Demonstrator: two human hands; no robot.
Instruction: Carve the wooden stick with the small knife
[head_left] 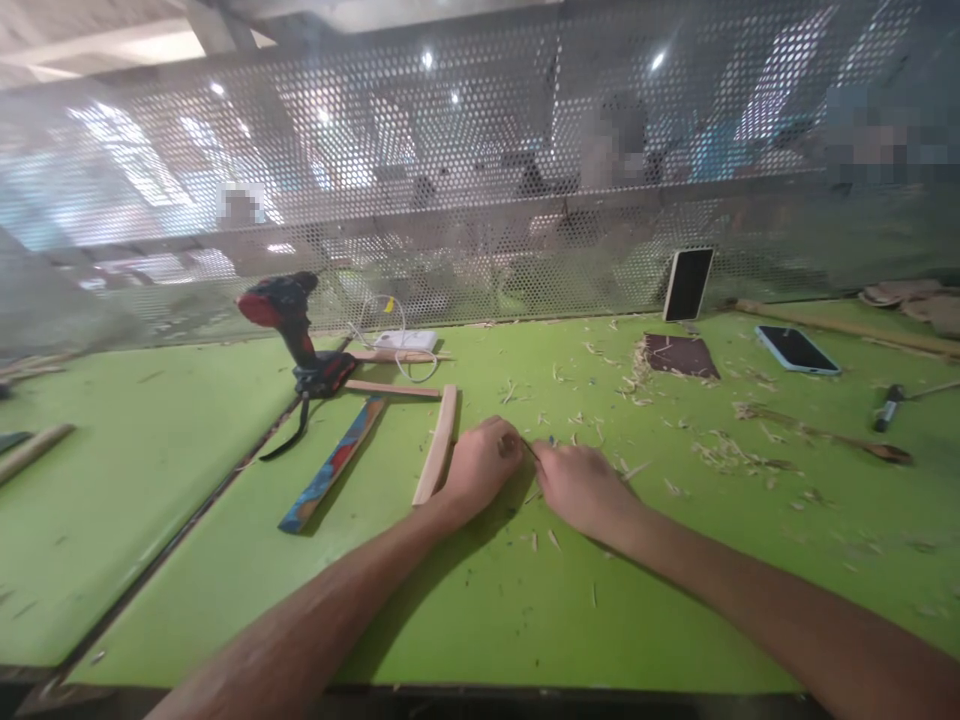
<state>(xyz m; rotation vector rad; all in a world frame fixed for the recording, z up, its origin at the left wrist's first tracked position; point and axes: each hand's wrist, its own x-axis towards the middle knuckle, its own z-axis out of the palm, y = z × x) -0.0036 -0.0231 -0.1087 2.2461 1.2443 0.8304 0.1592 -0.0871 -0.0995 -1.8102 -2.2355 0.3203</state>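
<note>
My left hand (481,463) rests as a loose fist on the green table (450,600), curled round a small brown piece I cannot make out. My right hand (577,485) lies just to its right, fingers closed, pinching a thin sliver that points at the left hand. A pale wooden stick (437,443) lies right beside my left hand. Wood shavings (720,450) are scattered to the right of both hands.
A red and black cordless drill (296,330) stands at the back left, with a painted stick (334,465) and wooden strips (394,388) near it. A white charger (405,341), a sandpaper sheet (679,355), two phones (796,349) and a perforated metal screen (480,180) lie beyond.
</note>
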